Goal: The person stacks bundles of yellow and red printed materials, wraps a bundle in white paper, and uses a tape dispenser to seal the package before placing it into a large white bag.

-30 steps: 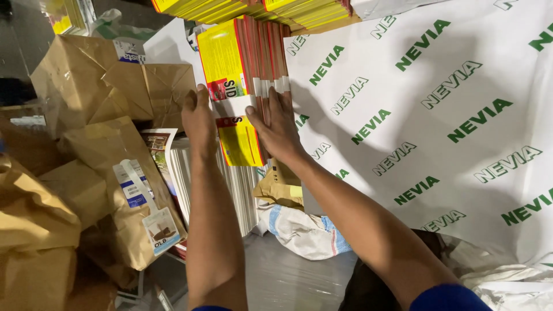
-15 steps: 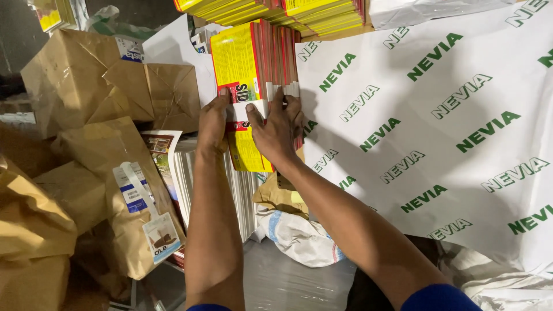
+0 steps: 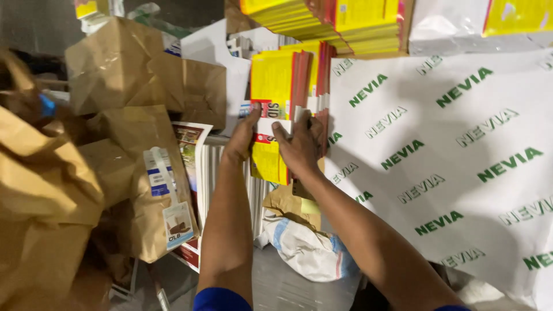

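While two hands work one upright stack of yellow-and-red paper packets [image 3: 276, 86], left hand [image 3: 243, 141] and right hand [image 3: 299, 147] both grip it.

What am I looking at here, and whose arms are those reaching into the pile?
There is no machine here: a person wears a camera on the head, so the one picture looks down along their own two bare arms. The left hand and the right hand press from either side on a stack of yellow and red booklets standing on edge, the fingers spread over its front cover. To the right lies a big white sheet with green lettering. To the left are crumpled brown paper bags, one bearing labels. More yellow booklets are stacked at the top, and a crumpled white sack lies below the hands.
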